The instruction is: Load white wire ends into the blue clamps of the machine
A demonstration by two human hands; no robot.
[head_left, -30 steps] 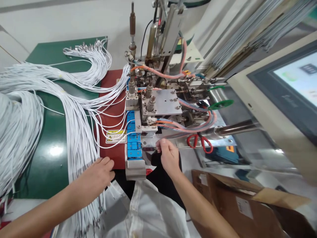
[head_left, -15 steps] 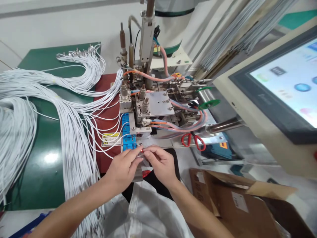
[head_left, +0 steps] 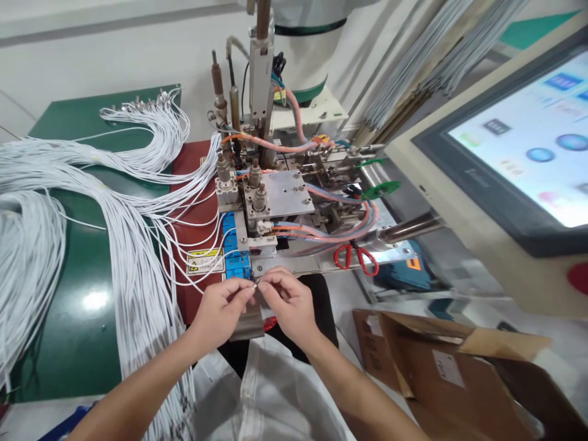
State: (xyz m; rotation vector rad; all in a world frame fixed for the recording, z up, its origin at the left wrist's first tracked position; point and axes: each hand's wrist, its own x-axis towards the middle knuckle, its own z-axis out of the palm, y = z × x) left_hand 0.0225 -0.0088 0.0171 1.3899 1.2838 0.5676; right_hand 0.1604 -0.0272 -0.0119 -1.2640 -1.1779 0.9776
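Observation:
Both my hands meet in front of a small wire-processing machine (head_left: 275,196). My left hand (head_left: 220,309) pinches the end of a thin white wire close to the blue clamp blocks (head_left: 233,245). My right hand (head_left: 287,303) pinches the same spot from the other side, and its fingertips touch those of the left. A tiny metal end shows between them; I cannot make out more of it. A big bundle of white wires (head_left: 133,245) fans over the green table (head_left: 82,318) to the left.
Red-handled scissors (head_left: 356,257) lie right of the machine. A touchscreen panel (head_left: 514,153) stands at the right. An open cardboard box (head_left: 450,367) sits at the lower right, a white plastic bag (head_left: 275,398) under my arms. A red mat with a yellow warning label (head_left: 204,262) lies under the wires.
My left hand left the wire bundle at the table edge and came up to the right hand. Both now pinch together in front of the blue blocks. The view shifted left.

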